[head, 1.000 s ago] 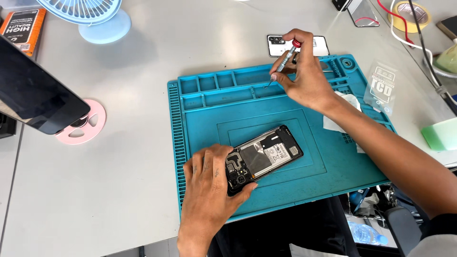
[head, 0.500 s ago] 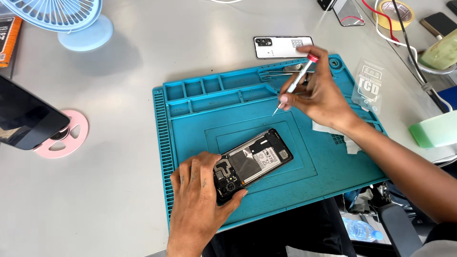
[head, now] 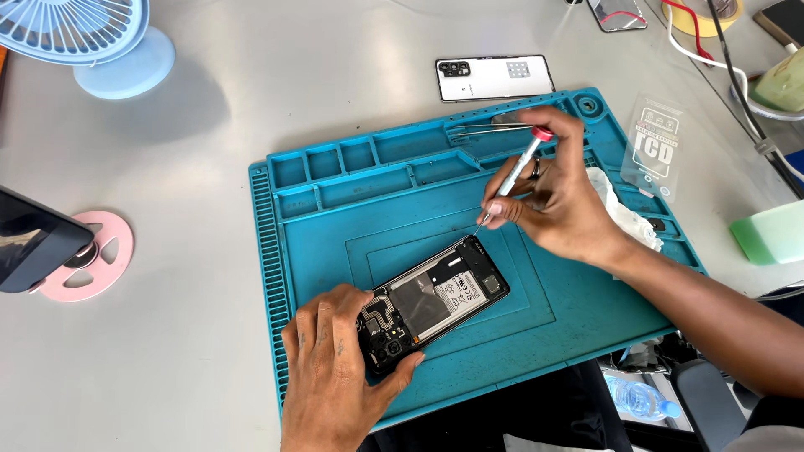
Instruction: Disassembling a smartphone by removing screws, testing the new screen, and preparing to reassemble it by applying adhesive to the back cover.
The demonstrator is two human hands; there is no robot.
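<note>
- The opened phone (head: 435,303) lies back-up on the teal repair mat (head: 335,234), its inner boards and shielding exposed, in the mat's sunken middle field.
- The phone's long axis runs on a slant: the camera end points toward the lower left, near the person, and the other end points toward the upper right.
- The left hand (head: 339,368) lies flat over the phone's lower-left end, fingers spread on its edge and thumb stretched along the near side, pressing it to the mat.
- The right hand (head: 557,201) pinches a slim screwdriver (head: 515,178) with a red cap between thumb and fingertips.
- The screwdriver slants from the cap at upper right down to the tip at lower left; the tip sits just above the phone's upper-right corner, and contact cannot be made out.
- A white phone back cover (head: 494,78) lies on the grey surface (head: 167,167) beyond the mat's far rim.
- Tweezers (head: 486,130) rest in a tray along the mat's top edge.
- A crumpled white cloth (head: 624,219) lies on the mat beside the right wrist.
- A pale blue fan (head: 92,38) stands at the far left.
</note>
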